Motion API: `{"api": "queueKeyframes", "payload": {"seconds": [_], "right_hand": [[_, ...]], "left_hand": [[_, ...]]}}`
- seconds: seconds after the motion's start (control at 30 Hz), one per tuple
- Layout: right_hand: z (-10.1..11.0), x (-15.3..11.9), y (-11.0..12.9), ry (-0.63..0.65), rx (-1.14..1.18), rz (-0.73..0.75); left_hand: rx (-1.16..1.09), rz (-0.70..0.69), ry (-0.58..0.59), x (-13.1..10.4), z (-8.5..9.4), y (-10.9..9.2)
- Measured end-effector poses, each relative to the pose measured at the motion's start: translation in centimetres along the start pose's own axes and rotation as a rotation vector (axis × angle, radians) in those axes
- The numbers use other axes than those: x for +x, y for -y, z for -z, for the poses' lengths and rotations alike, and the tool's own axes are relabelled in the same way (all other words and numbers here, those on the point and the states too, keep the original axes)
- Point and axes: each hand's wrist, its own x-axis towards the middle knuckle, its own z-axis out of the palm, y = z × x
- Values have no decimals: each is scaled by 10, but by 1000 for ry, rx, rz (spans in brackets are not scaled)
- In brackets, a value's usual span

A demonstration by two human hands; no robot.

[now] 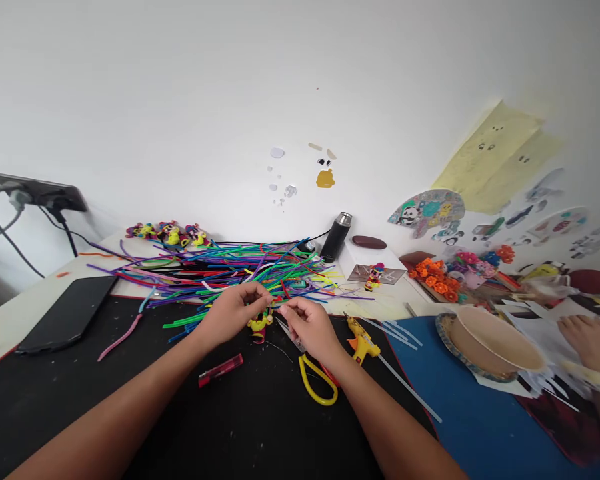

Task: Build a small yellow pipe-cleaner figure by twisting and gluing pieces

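Observation:
Close together over the black mat, both my hands work with closed fingers. My left hand (237, 313) pinches the upper part of a small yellow and pink pipe-cleaner figure (260, 327), which shows below its fingertips. My right hand (311, 328) has thumb and forefinger pressed together just beside it; what they grip is too small to make out. Scissors with yellow handles (319, 390) lie partly under my right hand. A red lighter (221, 371) rests on the mat nearer to me. To the right lies a yellow glue gun (363, 341).
A pile of coloured pipe cleaners (220, 273) spreads behind my hands. Finished figures (170, 233) sit at back left, another figure (375, 276) by a white box (365, 257). Also there: a black thermos (335, 238), a phone (67, 315), a bowl (497, 340) and another person's hand (590, 343).

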Motion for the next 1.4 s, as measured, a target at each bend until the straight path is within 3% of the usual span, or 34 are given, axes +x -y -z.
{"api": "queueKeyframes", "payload": {"seconds": [0.2,0.37,0.47,0.77,1.07,1.27,1.4], "right_hand": [[31,-39,20,88,-703,-11],[41,-68,27,214,-1044,-88],[39,-71,27,271,-1150,-123],[35,-72,21,270,-1187,-149],[42,-71,10,158,-885,-202],[44,-68,-4,80,-137,-535],[41,-75,-8,138,139,-532]], "left_hand": [[-197,109,-48,3,3,1],[-273,98,-77,5,5,4],[-302,92,-81,4,6,2],[-321,98,-92,4,8,1],[-326,95,-92,4,5,1],[-311,89,-123,3,4,-1],[-297,82,-129,3,4,0]]}}
